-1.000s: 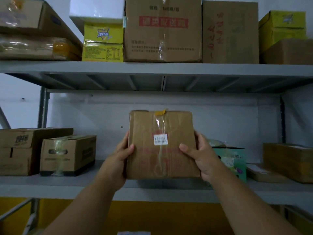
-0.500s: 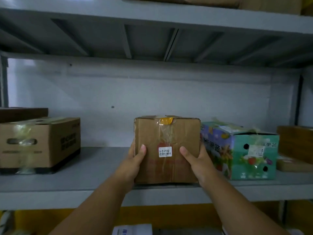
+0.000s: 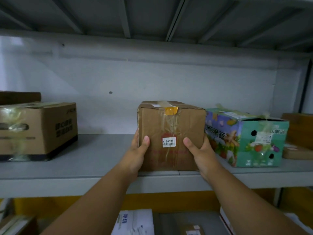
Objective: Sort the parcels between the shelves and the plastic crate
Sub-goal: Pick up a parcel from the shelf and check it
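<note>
Grey metal shelf (image 3: 71, 160) against a pale wall, underside of the next shelf overhead with its ribs showing. Dim light. Below the front edge, a yellow band and some parcels lower down, blurred; whether those sit in the plastic crate cannot be told.

On the shelf: taped brown parcel (image 3: 171, 136), upright, near the front edge, roughly centre. White sticker (image 3: 168, 142) on its near face, orange tape tab (image 3: 171, 110) at the top seam. Its base appears to rest on the shelf. Right flank sits just beside, possibly touching, a green printed fruit-and-vegetable carton (image 3: 245, 138). Well apart toward the left edge, a brown carton (image 3: 39, 128) with dark print. Flat brown packages at the far right edge, partly cut off.

Hands: left hand (image 3: 137, 155) grips the parcel's left side, thumb on the near face, fingers wrapped round behind and out of sight. Right hand (image 3: 201, 151) mirrors it on the right side, thumb on the front, fingers tucked between parcel and green carton. Both clamped on the parcel.

Judgement on the step: placing the parcel on this shelf. To finish cleanly, push it back from the front edge so no overhang remains, keep the sticker facing outward for reading, and keep it square to the green carton. The right fingers look pinched for room; slide them out forward before nudging the parcel sideways. Release both sides together so it does not twist.
</note>
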Motion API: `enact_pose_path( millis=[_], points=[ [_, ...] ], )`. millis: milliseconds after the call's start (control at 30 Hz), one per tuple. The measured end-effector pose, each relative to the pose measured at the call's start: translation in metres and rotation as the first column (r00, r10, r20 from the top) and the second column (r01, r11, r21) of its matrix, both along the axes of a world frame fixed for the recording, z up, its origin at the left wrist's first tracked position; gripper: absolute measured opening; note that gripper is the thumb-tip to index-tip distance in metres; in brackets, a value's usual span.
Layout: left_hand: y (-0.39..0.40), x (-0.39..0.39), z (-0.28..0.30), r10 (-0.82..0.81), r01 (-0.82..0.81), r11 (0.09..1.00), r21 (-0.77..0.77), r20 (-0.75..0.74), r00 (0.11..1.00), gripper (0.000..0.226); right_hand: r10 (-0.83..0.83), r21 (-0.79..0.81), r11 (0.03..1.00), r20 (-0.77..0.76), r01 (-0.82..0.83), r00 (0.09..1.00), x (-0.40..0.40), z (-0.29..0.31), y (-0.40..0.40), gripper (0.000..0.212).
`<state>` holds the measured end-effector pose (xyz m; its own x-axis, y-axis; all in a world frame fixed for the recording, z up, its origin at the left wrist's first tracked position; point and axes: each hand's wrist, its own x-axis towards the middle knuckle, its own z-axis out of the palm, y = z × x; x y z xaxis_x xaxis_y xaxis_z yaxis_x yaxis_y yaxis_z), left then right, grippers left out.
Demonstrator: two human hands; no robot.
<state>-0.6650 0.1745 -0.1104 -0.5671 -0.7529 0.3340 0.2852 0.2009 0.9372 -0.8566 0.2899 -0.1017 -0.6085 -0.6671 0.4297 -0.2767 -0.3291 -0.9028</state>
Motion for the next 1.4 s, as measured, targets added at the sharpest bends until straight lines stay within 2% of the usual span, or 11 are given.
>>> enact_pose_path(
  millis=[133, 233, 333, 400, 433, 600, 833, 1033, 1100, 1200, 1400],
  points=[
    [0.008, 0.006, 0.002, 0.055, -0.056, 0.998, 0.029, 0.019, 0.998, 0.1, 0.001, 0.036, 0.999, -0.076, 0.001, 0.997, 0.005, 0.002, 0.009, 0.104],
    [0.028, 0.005, 0.006, 0.245, -0.245, 0.969, 0.03, -0.016, 0.969, 0.089, -0.009, 0.058, 0.998, -0.185, 0.02, 0.983, 0.004, 0.002, 0.018, 0.103],
    [0.072, -0.013, 0.009, 0.618, -0.618, 0.737, -0.273, -0.097, 0.78, 0.076, -0.106, -0.013, 0.994, -0.272, 0.106, 0.956, -0.002, 0.001, 0.033, 0.114],
    [0.107, -0.039, 0.011, 0.682, -0.673, 0.531, -0.516, -0.212, 0.7, 0.071, -0.155, -0.098, 0.986, -0.274, 0.133, 0.949, -0.007, 0.009, 0.043, 0.103],
    [0.12, -0.055, 0.01, 0.651, -0.64, 0.5, -0.583, -0.234, 0.722, 0.069, -0.157, -0.138, 0.983, -0.267, 0.123, 0.951, -0.011, 0.013, 0.048, 0.091],
    [0.149, -0.12, 0.007, 0.492, -0.539, 0.513, -0.668, -0.285, 0.822, 0.057, -0.16, -0.226, 0.97, -0.323, 0.088, 0.933, -0.046, 0.026, 0.071, 0.054],
    [0.173, -0.217, 0.024, 0.416, -0.42, 0.769, -0.482, -0.123, 0.901, 0.061, -0.402, -0.405, 0.89, -0.483, 0.209, 0.778, -0.139, 0.037, 0.121, 0.05],
    [0.161, -0.277, 0.078, 0.526, -0.499, 0.738, -0.455, -0.076, 0.847, 0.047, -0.539, -0.332, 0.842, -0.479, 0.425, 0.693, -0.238, 0.075, 0.145, 0.057],
    [0.161, -0.291, 0.093, 0.533, -0.493, 0.801, -0.339, 0.031, 0.845, 0.043, -0.461, -0.122, 0.877, -0.482, 0.465, 0.745, -0.26, 0.082, 0.139, 0.056],
    [0.163, -0.305, 0.093, 0.561, -0.53, 0.821, -0.213, 0.124, 0.819, 0.035, -0.169, 0.15, 0.966, -0.247, 0.21, 0.954, -0.27, 0.083, 0.132, 0.043],
    [0.193, -0.298, 0.081, 0.579, -0.579, 0.806, -0.12, -0.036, 0.814, 0.022, -0.123, 0.037, 0.991, -0.152, 0.13, 0.981, -0.268, 0.075, 0.147, 0.038]
  ],
)
